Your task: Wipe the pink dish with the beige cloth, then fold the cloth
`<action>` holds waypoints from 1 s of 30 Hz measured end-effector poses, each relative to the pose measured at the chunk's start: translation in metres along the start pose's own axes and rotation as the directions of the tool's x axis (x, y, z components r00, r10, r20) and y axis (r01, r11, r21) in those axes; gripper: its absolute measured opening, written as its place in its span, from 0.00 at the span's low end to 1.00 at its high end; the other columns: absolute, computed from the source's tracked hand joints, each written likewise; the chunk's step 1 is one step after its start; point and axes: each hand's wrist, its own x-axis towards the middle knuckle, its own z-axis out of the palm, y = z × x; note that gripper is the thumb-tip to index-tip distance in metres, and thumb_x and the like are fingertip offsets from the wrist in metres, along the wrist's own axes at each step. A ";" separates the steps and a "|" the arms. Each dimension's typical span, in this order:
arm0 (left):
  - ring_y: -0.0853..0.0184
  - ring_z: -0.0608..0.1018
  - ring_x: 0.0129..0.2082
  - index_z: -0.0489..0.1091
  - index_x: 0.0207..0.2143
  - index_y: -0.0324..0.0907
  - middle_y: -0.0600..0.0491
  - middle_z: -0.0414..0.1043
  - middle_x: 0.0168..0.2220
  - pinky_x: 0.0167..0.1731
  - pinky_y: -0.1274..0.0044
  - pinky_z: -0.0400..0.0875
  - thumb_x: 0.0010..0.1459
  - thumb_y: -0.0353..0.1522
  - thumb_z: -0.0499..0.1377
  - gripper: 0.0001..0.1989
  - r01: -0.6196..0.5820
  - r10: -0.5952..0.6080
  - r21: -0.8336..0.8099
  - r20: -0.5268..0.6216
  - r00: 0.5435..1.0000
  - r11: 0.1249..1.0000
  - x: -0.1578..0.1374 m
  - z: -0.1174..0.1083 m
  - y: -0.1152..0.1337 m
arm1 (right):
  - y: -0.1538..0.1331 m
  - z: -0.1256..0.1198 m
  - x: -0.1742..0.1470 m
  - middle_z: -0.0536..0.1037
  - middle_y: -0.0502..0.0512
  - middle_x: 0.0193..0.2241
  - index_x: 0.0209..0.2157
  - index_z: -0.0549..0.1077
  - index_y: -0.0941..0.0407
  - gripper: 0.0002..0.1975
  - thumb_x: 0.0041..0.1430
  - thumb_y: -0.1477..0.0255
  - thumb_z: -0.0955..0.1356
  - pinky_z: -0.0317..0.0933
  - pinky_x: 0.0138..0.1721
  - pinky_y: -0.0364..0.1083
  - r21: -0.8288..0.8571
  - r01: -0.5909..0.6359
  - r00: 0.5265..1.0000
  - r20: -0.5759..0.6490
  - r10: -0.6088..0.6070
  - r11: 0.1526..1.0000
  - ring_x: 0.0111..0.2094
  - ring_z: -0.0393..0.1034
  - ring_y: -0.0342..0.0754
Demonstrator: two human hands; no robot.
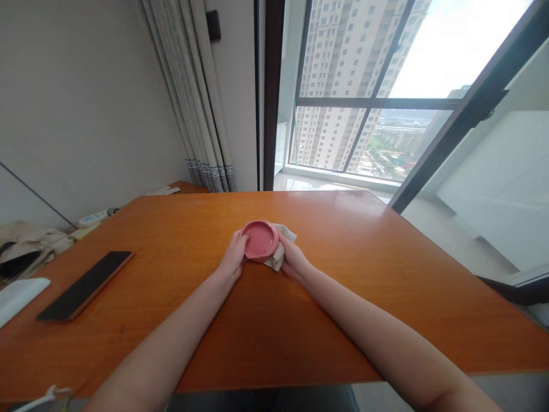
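Observation:
A small round pink dish (261, 239) with a raised rim is held between my two hands over the middle of the wooden table. My left hand (234, 253) grips its left edge, the thumb lying over the rim. On the other side, my right hand (293, 257) is closed on a pale cloth (278, 258) that presses against the dish's right rim. The cloth's corners stick out above and below the right fingers. The dish tilts toward me, so its inside shows. Most fingertips are hidden behind the dish and cloth.
On the left of the wooden table (343, 297) lies a flat dark slab (88, 285), perhaps a phone, beside a white object (21, 297). A power strip (93, 218) and crumpled fabric (32, 243) sit past the left edge. A window (369, 103) stands beyond the far edge.

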 end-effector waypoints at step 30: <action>0.67 0.71 0.38 0.66 0.38 0.42 0.51 0.70 0.38 0.38 0.77 0.65 0.51 0.37 0.60 0.12 -0.021 0.018 0.076 0.038 0.999 0.997 -0.001 0.003 -0.005 | -0.011 0.001 -0.003 0.80 0.55 0.33 0.37 0.72 0.57 0.09 0.58 0.69 0.63 0.70 0.36 0.44 -0.035 -0.031 0.999 -0.040 0.029 0.999 0.37 0.75 0.48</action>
